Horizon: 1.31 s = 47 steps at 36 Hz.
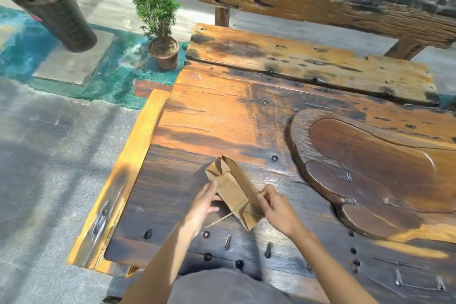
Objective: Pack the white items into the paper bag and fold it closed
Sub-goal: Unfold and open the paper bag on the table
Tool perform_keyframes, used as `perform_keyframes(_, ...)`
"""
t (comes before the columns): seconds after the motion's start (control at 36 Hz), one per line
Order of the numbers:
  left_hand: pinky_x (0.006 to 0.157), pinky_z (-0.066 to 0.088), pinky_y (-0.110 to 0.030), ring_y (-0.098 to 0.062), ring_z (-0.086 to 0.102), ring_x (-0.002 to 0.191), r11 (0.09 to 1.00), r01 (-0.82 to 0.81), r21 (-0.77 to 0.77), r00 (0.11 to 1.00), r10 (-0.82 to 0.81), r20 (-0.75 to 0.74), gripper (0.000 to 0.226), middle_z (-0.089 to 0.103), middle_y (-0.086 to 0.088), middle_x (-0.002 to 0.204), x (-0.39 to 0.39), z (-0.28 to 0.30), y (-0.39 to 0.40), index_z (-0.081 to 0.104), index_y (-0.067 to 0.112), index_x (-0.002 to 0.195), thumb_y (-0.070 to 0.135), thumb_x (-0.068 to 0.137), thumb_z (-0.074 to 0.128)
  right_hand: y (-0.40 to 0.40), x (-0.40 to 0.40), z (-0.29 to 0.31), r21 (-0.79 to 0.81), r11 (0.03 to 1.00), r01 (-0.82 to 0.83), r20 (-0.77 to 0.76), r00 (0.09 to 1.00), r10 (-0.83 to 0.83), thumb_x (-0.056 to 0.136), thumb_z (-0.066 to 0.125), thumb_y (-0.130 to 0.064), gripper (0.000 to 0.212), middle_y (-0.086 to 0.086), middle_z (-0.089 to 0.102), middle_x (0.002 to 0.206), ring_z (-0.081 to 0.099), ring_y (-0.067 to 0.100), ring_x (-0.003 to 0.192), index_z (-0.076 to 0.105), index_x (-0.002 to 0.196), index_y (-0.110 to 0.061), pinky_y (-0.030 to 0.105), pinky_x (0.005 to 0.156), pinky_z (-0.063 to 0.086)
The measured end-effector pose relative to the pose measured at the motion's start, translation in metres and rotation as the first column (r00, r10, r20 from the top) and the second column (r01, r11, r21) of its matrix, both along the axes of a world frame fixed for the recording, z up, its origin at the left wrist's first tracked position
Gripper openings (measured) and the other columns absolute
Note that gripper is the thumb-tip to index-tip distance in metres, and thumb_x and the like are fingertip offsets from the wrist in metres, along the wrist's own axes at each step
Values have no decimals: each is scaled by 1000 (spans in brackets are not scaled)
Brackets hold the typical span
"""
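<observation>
- Paper bag (234, 190) lies on its side on the dark near part of the wooden table (222, 111), flattened, long axis running from far-left to near-right.
- Bag's far end shows the folded gusset, tipped up slightly off the wood; near end sits between both hands, a thin string (218, 221) trailing from it toward the near-left.
- Left hand (203, 205) at the bag's left long edge, fingers spread and touching the paper, thumb under or beside it; not clamped as far as I can tell.
- Right hand (276, 207) at the bag's near-right corner, fingers curled together, pinching the paper edge.
- Room: bare tabletop far of the bag and to its left up to the yellow-edged table rim (128, 170).
- Carved wooden tray (370, 175) takes the right side, near the right hand but apart from the bag.
- Off the table, far-left: potted plant (160, 22) and a dark cylinder (53, 10) on the floor.
</observation>
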State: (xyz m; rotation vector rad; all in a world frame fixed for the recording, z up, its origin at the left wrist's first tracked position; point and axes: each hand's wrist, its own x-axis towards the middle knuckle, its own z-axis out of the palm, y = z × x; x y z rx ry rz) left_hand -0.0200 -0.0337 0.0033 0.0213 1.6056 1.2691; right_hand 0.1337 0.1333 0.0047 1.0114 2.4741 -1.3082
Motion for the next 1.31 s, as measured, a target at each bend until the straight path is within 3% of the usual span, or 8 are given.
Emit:
perform_keyframes(0.17,108,45,-50,-18,60,121,996,-43,-74,997,38,-69,57,63,7,128,13,-17,8,41,48,117,30,81,80,-8,4,-4,-271,924,269,-6,960,-281,103,46,-21,15,6,66,99,62,21,90,51,90,-16,41,84,51)
perform_keyframes(0.25,95,52,-29,-3,61,107,997,-70,-32,995,68,-72,71,63,8,121,20,-12,11,34,41,126,7,83,77,-14,7,-6,-291,882,372,11,923,-386,104,45,-19,15,12,66,90,63,21,80,51,94,-9,39,73,53)
perform_keyframes(0.47,45,55,-33,-21,75,73,999,-44,-13,994,43,-98,70,62,-8,127,30,-10,31,29,39,134,-8,89,57,-30,9,-2,288,927,242,-141,968,-209,99,51,-22,18,-4,63,69,60,18,58,36,92,-26,38,54,47)
perform_keyframes(0.78,52,59,-39,-35,67,60,998,-18,-53,987,9,-158,74,60,-11,125,30,0,47,28,48,126,-9,87,53,-27,7,7,774,623,-109,-117,943,310,74,64,0,15,-1,51,68,46,21,59,61,73,-14,30,52,29)
perform_keyframes(0.92,51,60,-40,-40,73,69,994,41,-104,975,-63,-213,76,59,-7,130,30,4,52,25,53,128,-3,87,58,-28,-3,25,600,724,-340,232,940,250,78,46,-22,18,-2,66,66,65,24,57,63,75,-23,30,50,44)
perform_keyframes(1.06,48,57,-33,-34,74,65,987,98,-125,966,-125,-228,91,51,-13,145,29,0,52,13,60,139,-2,89,56,-15,-32,44,109,991,-72,310,950,34,81,43,-29,27,2,72,67,67,20,69,66,76,-15,30,61,52)
perform_keyframes(1.17,52,57,-37,-25,68,58,988,118,-100,967,-137,-213,91,66,-14,120,30,6,55,16,55,143,-7,88,54,-6,-55,58,-245,955,167,289,953,-93,88,48,-15,22,9,70,61,48,12,36,65,78,-5,19,40,38)
perform_keyframes(1.31,49,54,-27,-24,73,73,991,120,-63,976,-129,-174,97,49,-9,147,25,6,51,12,57,146,-6,89,57,12,-65,34,-203,959,199,255,956,-144,85,53,-10,36,0,65,105,64,16,95,59,116,-26,30,83,54)
